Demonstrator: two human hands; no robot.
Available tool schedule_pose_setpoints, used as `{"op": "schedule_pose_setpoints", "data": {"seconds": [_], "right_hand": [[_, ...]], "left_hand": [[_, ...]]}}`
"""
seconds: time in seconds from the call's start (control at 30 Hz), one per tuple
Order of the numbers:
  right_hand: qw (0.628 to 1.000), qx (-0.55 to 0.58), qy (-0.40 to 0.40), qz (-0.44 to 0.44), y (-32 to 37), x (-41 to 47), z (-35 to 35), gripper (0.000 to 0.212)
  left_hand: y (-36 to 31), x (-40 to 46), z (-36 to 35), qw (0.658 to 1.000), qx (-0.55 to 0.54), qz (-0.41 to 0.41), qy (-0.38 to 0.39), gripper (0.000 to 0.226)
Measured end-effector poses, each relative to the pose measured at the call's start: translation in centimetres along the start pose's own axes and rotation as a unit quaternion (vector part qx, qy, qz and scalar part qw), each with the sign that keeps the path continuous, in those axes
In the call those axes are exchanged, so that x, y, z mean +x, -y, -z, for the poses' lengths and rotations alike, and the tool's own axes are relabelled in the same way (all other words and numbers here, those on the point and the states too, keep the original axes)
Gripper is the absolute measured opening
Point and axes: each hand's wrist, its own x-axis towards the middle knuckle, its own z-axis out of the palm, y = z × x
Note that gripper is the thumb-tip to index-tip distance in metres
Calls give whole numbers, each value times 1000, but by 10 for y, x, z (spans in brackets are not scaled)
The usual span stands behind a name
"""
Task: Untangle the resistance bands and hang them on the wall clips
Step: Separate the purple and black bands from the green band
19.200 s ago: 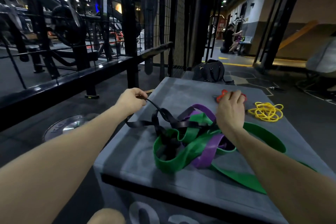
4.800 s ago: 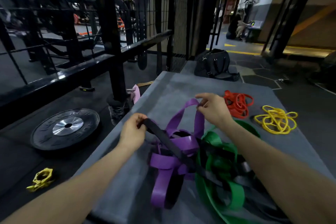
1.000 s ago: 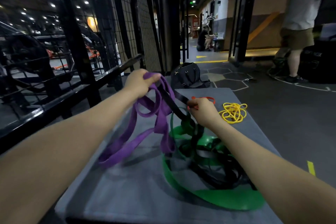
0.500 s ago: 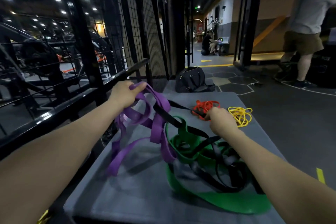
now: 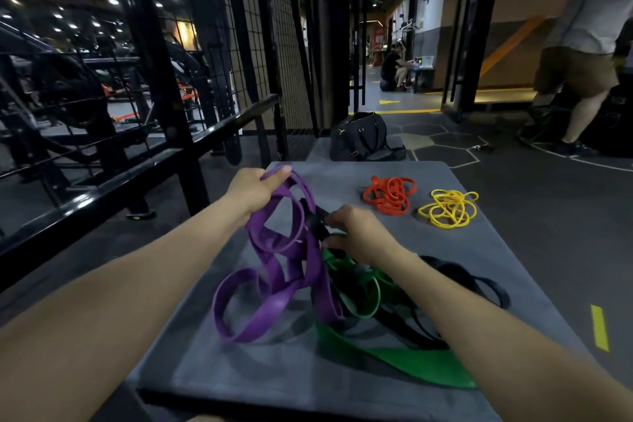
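My left hand (image 5: 255, 190) grips the top of a wide purple band (image 5: 274, 277), lifting it so its loops hang down onto the grey padded box (image 5: 239, 370). My right hand (image 5: 359, 233) pinches a black band (image 5: 317, 223) just right of the purple one. The black band (image 5: 472, 281) trails back under my right forearm, still wound through a green band (image 5: 411, 363) that lies flat on the box. A thin red band (image 5: 388, 193) and a thin yellow band (image 5: 448, 209) sit bundled apart at the box's far right.
A black steel rack and rail (image 5: 144, 164) with mesh panels runs along the left. A black bag (image 5: 363, 139) sits on the floor beyond the box. A person in shorts (image 5: 582, 55) stands at the far right; another person (image 5: 394, 68) sits down the corridor.
My right hand has moved left and closer along the black band, next to the purple band. My left hand still holds the purple band, now a little lower. The view tilted down.
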Motion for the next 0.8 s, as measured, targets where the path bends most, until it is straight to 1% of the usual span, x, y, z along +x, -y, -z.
{"op": "schedule_pose_setpoints", "data": {"seconds": [0.03,0.07,0.1,0.13,0.17,0.23,0.27,0.33,0.37,0.4,0.47,0.5,0.53,0.6,0.63,0.67,0.73,0.8], "right_hand": [[1000,2,7,-11,0,1,-7,24],[1000,8,11,-23,-2,2,-14,28],[999,16,11,-29,-4,2,-18,27],[999,17,17,-37,-7,2,-20,25],[999,9,23,-47,-13,1,-21,24],[997,-21,31,-72,-29,0,-18,25],[996,-32,33,-82,-37,-1,-16,26],[994,-43,44,-93,-47,-1,-17,27],[993,-47,50,-97,-48,-1,-20,27],[992,-50,51,-100,-47,-1,-25,29],[992,-46,42,-106,-44,-1,-35,33],[992,-45,36,-109,-43,-1,-41,35],[993,-44,29,-106,-41,-1,-45,37],[994,-47,18,-97,-37,2,-53,37],[994,-50,13,-96,-34,3,-56,36],[994,-52,8,-98,-32,4,-60,35],[993,-58,2,-102,-29,4,-65,33],[993,-60,-2,-105,-26,1,-68,32]], "left_hand": [[0,0,-1,1000,-10,-1,6,43],[1,0,0,1000,-7,-6,15,44],[2,1,1,999,21,-20,25,43],[4,3,5,995,83,-44,39,43],[6,5,10,983,164,-72,50,43],[13,10,24,943,309,-106,65,40],[20,14,29,926,354,-103,77,39],[42,21,30,906,406,-69,100,43],[54,23,25,903,414,-50,106,43],[66,22,19,907,406,-39,103,43],[83,18,8,924,372,-51,77,54],[88,14,4,927,362,-73,58,60],[92,8,2,927,357,-106,38,60],[99,-11,1,918,349,-189,12,41],[104,-21,1,914,345,-211,25,30],[113,-32,-1,914,342,-211,52,23],[135,-54,-5,915,345,-168,121,23],[157,-71,-11,904,362,-142,177,28]]}}
